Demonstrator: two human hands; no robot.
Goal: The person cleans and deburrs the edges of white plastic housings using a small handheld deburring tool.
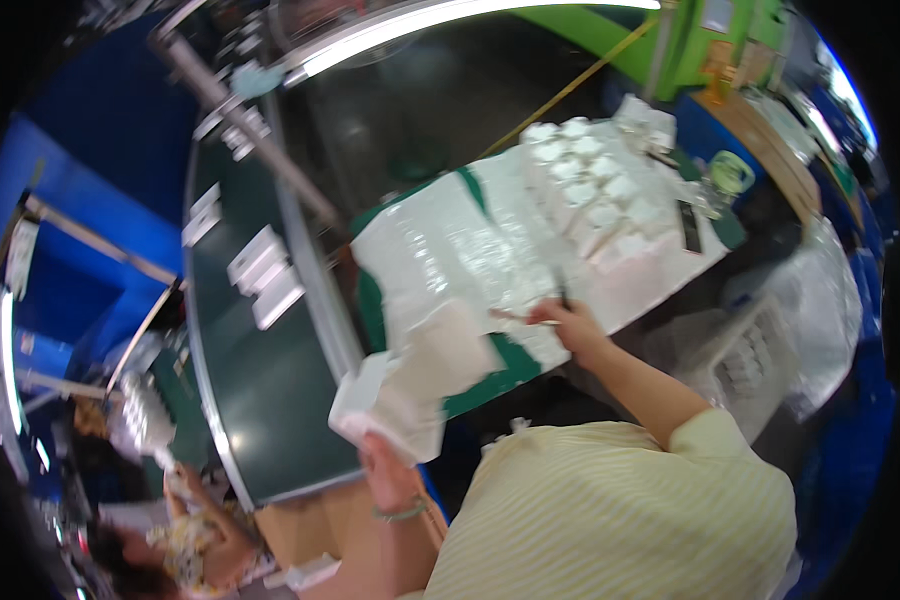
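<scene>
My left hand (387, 468) grips the lower edge of a folded white sheet-like piece (400, 400), with boxy folds, held over the near left corner of the table. Its fingers are partly hidden beneath the piece. Over the table's near edge, my right hand (570, 328) is closed around a thin dark object (563, 287) that sticks up from the fist; its kind is too blurred to tell. A thin tan piece (510, 316) juts left from the same hand. Shiny white plastic sheeting (490, 250) lies on the green-topped table (510, 372) just beyond.
Several white bundles (585, 180) stand in rows at the table's far right, near a dark phone (688, 226) and a light-green cup (730, 172). A dark-green conveyor (260, 400) carrying white pieces (265, 278) runs along the left. Another person (195, 540) works at lower left. Clear bags (820, 310) hang right.
</scene>
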